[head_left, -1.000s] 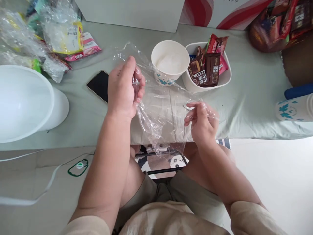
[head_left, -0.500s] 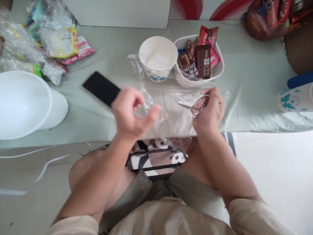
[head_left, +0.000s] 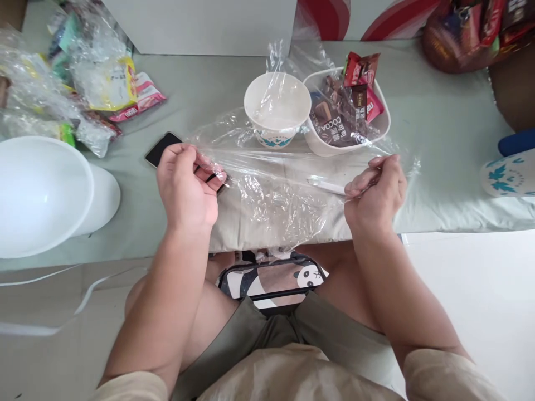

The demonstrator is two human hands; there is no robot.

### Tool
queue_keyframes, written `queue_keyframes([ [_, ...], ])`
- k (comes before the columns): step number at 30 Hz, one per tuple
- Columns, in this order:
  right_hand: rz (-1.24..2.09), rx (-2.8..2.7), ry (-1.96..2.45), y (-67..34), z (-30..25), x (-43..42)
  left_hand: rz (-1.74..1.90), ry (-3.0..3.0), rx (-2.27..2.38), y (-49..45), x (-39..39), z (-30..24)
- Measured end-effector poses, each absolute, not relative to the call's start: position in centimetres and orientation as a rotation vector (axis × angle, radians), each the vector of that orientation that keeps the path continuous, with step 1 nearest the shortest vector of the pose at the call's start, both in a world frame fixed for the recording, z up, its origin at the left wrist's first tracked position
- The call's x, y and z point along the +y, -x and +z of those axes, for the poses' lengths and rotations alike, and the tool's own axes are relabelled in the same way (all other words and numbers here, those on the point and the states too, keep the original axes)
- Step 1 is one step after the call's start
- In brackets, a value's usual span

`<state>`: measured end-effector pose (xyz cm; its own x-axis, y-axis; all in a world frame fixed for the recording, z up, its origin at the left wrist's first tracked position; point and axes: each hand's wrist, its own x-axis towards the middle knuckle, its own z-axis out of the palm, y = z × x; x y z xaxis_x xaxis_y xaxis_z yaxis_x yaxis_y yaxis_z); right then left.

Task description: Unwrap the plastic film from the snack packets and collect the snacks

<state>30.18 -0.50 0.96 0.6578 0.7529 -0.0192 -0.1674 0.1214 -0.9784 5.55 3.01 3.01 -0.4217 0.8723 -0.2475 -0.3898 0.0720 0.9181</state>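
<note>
Clear film (head_left: 276, 192) spread mid-frame, partly across paper cup (head_left: 288, 114) | grip: film pinched by left hand (head_left: 188, 184) and right hand (head_left: 376, 186) (slim white tool (head_left: 328, 185) by the right; whether held, cannot be told) | tension best applied evenly, creases teased out gently

Clothing noted: the shirt (head_left: 292, 376), at the bottom centre of the frame, was plain beige and loosely creased. Sleeves were short; the left sleeve (head_left: 131, 388) showed at lower left and the right sleeve (head_left: 449, 376) at lower right, both in matching beige with curved hems. The shorts (head_left: 223, 342) were grey-green, folded darkly at the middle. Left hand (head_left: 186, 186) and right hand (head_left: 376, 189) were bare.
</note>
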Motion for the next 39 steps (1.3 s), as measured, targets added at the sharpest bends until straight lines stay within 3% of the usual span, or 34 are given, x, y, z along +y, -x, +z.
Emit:
queue_keyframes([
  [8, 0.711, -0.677, 1.33, -29.4, 0.7, -1.4, 1.657, -0.41, 1.213, -3.8, 3.7, 2.6],
  [13, 0.791, -0.536, 1.307, -29.0, 0.8, -1.4, 1.423, -0.476, 1.386, -5.0, 2.7, 3.3],
  [23, 0.825, -0.513, 1.29, -28.7, 1.7, -1.6, 1.601, -1.15, 1.502, -3.4, 2.9, 2.4],
  [28, 0.82, -0.618, 1.336, -29.3, 1.1, -1.9, 1.754, -1.099, 1.572, -2.4, 3.5, 4.3],
  [32, 0.463, -0.935, 1.461, -31.4, 0.5, -2.1, 1.668, -0.759, 1.499, -1.8, 3.9, 6.1],
  [35, 0.095, -1.313, 1.301, -32.2, 0.4, -2.2, 1.557, -0.699, 1.445, -1.7, 3.6, 6.8],
  [39, 0.173, -2.01, 0.951, -29.7, 0.7, -3.2, 1.431, -0.667, 1.37, -2.3, 3.1, 6.8],
])
